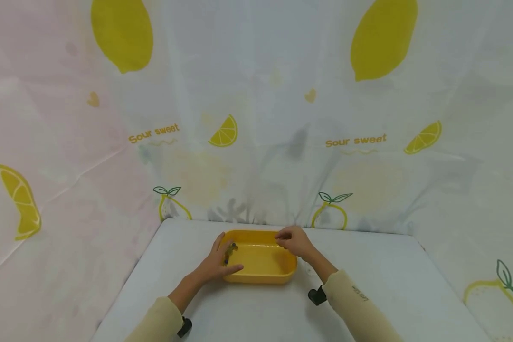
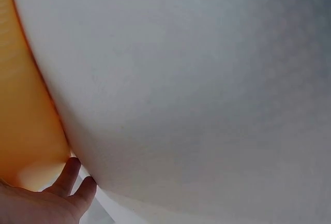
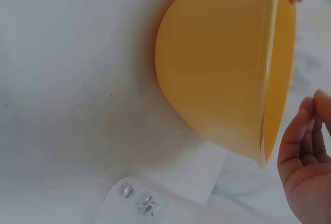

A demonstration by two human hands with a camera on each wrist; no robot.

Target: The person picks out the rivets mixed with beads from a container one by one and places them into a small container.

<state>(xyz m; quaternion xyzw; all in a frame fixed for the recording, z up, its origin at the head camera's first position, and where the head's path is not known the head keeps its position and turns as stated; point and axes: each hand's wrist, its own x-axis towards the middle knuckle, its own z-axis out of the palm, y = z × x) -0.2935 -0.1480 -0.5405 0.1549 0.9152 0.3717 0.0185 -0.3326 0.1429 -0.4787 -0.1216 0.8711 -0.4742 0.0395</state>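
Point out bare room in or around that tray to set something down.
Bare: white table before the tray, between the sleeves; the tray's middle floor. Crowded: its left end, with small balls and left hand; right rear corner, by right hand.

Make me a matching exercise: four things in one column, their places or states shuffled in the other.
Things
1. yellow rounded-rectangular tray
2. small dark round beads
3. bare left hand
4. bare right hand

Places and states
A. fingers spread at the tray's left end
B. standing on the white table
C. thumb and fingertips brought together
D. lying inside the tray

Pairs: 1-B, 2-D, 3-A, 4-C
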